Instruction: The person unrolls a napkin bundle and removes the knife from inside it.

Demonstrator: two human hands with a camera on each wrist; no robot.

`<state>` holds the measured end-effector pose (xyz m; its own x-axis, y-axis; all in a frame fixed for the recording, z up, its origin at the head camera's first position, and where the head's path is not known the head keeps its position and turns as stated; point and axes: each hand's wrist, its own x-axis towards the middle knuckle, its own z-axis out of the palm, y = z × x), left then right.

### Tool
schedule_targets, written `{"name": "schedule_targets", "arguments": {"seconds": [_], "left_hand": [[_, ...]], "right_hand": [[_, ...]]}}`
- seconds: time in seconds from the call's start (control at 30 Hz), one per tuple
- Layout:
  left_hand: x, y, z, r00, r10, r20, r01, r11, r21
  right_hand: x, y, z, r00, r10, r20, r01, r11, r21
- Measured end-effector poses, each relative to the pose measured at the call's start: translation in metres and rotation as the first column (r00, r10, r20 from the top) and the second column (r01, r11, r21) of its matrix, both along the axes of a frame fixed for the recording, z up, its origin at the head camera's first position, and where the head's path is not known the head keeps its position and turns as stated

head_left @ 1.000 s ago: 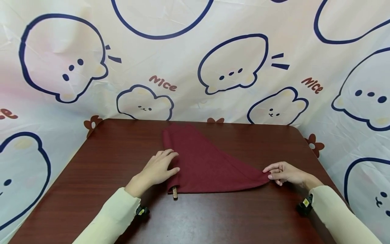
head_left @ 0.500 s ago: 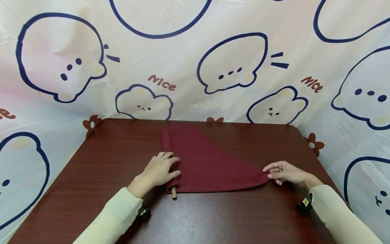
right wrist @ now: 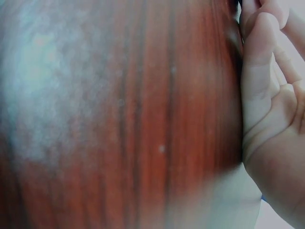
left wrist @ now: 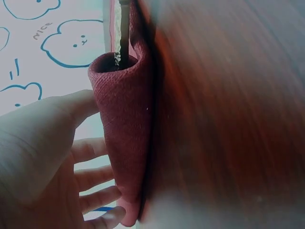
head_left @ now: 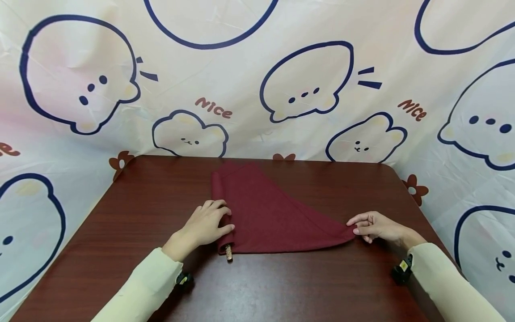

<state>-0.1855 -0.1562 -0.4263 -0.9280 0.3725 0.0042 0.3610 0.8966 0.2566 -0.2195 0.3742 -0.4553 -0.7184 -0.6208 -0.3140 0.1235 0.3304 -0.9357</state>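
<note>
A dark red cloth [head_left: 261,214] lies flat on the table, its left edge rolled into a tube. From the near end of that roll pokes a slim stick [head_left: 229,254] with a speckled, patterned surface; most of it is hidden. My left hand [head_left: 203,223] rests on the roll with loosely bent, spread fingers. In the left wrist view, its fingers lie along the side of the cloth roll [left wrist: 121,114], and the stick [left wrist: 123,33] shows in the opening. My right hand [head_left: 378,229] pinches the cloth's right corner between thumb and fingers. The right wrist view does not show the cloth clearly.
The dark brown wooden table [head_left: 289,286] reaches back to a white curtain [head_left: 257,80] printed with cartoon outlines, which also runs along both sides. A small black device sits at each wrist, one by the left cuff [head_left: 185,279] and one by the right cuff [head_left: 402,270].
My left hand dips slightly right, then shifts a little left against the roll. The right hand keeps its pinch on the corner and stays in place.
</note>
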Motion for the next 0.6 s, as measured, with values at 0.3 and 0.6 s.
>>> {"name": "schedule_targets", "arguments": {"seconds": [0.3, 0.6], "left_hand": [[0.004, -0.011, 0.002, 1.0, -0.007, -0.019, 0.008, 0.999, 0.034], [0.007, -0.019, 0.003, 0.999, -0.011, -0.032, 0.012, 0.999, 0.047]], "right_hand": [[-0.002, 0.001, -0.001, 1.0, -0.002, -0.02, 0.003, 1.0, 0.013], [-0.003, 0.001, -0.002, 1.0, -0.001, 0.004, 0.001, 1.0, 0.002]]}}
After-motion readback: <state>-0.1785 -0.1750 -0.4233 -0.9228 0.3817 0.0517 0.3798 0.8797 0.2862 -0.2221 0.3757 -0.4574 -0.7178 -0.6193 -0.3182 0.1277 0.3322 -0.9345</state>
